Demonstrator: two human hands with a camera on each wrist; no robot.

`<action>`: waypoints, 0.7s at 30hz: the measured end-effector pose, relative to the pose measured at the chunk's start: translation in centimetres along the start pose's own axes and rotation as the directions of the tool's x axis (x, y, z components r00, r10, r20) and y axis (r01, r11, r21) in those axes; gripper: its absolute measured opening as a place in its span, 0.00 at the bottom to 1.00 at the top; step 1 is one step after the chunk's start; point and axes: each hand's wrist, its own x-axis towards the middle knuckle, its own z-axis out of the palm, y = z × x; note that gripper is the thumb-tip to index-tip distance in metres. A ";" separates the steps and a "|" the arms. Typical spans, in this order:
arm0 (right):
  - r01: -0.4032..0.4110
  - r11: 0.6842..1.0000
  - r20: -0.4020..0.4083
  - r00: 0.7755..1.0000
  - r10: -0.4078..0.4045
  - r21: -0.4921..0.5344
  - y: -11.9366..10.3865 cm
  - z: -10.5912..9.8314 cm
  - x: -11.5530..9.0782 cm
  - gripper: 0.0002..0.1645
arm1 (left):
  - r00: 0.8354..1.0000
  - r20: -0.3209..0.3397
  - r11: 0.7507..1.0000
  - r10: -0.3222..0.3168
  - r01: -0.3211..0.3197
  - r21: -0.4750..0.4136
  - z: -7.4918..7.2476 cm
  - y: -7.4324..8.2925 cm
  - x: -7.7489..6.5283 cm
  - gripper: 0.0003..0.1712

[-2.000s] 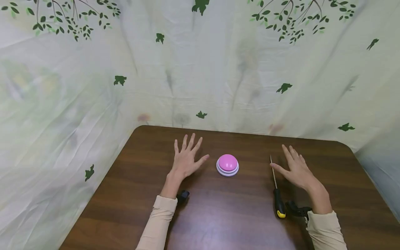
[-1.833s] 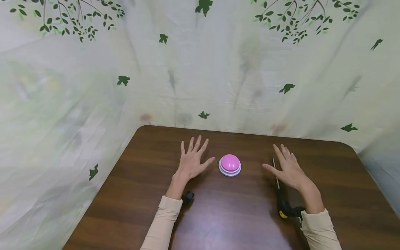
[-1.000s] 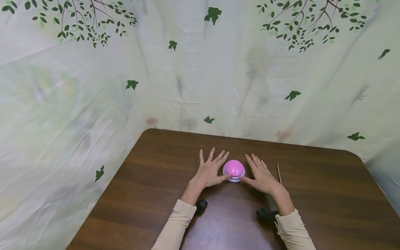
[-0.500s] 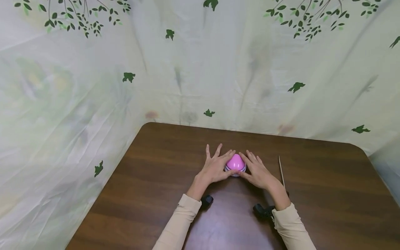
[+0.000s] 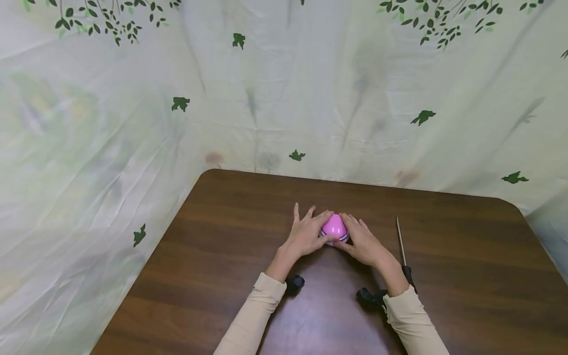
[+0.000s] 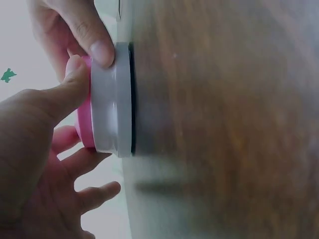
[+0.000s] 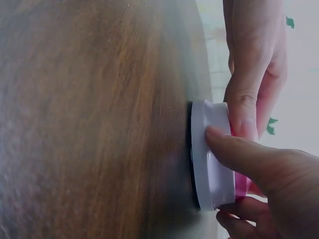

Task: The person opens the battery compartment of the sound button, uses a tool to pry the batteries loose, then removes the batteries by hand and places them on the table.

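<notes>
A push button (image 5: 334,227) with a pink dome and a whitish round base is on the brown table, between both hands. My left hand (image 5: 303,235) grips it from the left, thumb on the dome's near edge. From the right, my right hand (image 5: 363,242) holds it too. In the left wrist view, the right thumb lies on the white base (image 6: 107,107), and two of the left fingers spread away from it. The right wrist view shows the base's dark underside edge close over the tabletop, with right fingers curled around the far side.
To the right lies a screwdriver (image 5: 401,241) with a thin metal shaft, its dark handle partly behind the right forearm. Dark wrist cameras (image 5: 295,285) hang under both wrists. A pale leaf-printed curtain (image 5: 275,98) stands behind the table's back edge.
Both hands came inward from either side of the push button and closed around it. The right hand moved left, away from the screwdriver. The button stays at about the same spot.
</notes>
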 end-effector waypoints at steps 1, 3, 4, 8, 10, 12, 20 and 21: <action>0.001 1.000 -0.006 1.000 -0.001 0.001 0.0 0.0 0.0 0.45 | 1.000 0.002 1.000 -0.003 0.003 -0.004 0.0 0.1 0.0 0.41; -0.003 1.000 -0.006 1.000 0.003 0.009 -0.1 -0.1 0.0 0.45 | 1.000 0.006 1.000 -0.007 0.008 -0.012 -0.1 0.2 0.0 0.41; -0.005 1.000 -0.001 1.000 0.005 0.014 -0.1 -0.1 0.0 0.45 | 1.000 0.005 1.000 -0.007 0.007 -0.019 -0.1 0.2 0.0 0.41; -0.010 0.999 0.024 1.000 0.009 0.035 -0.1 -0.7 -0.1 0.45 | 1.000 -0.014 0.994 0.011 -0.012 -0.104 -0.4 0.2 0.0 0.40; -0.007 0.999 0.034 0.999 0.005 0.048 -0.1 -1.1 -0.2 0.45 | 1.000 -0.024 0.983 0.020 -0.024 -0.184 -0.6 0.1 0.1 0.39; 0.000 0.998 0.031 1.000 -0.002 0.061 -0.2 -1.5 -0.2 0.45 | 0.999 -0.025 0.957 0.022 -0.028 -0.289 -0.9 0.0 0.1 0.38; 0.027 0.993 -0.095 0.995 -0.016 0.118 -0.6 -2.3 -0.6 0.45 | 0.998 -0.057 0.830 0.011 -0.041 -0.556 -2.5 -0.3 -0.3 0.36; 0.050 0.991 -0.115 0.993 -0.036 0.120 -0.6 -2.2 -0.7 0.45 | 0.998 -0.056 0.817 -0.001 -0.032 -0.576 -2.7 -0.3 -0.4 0.36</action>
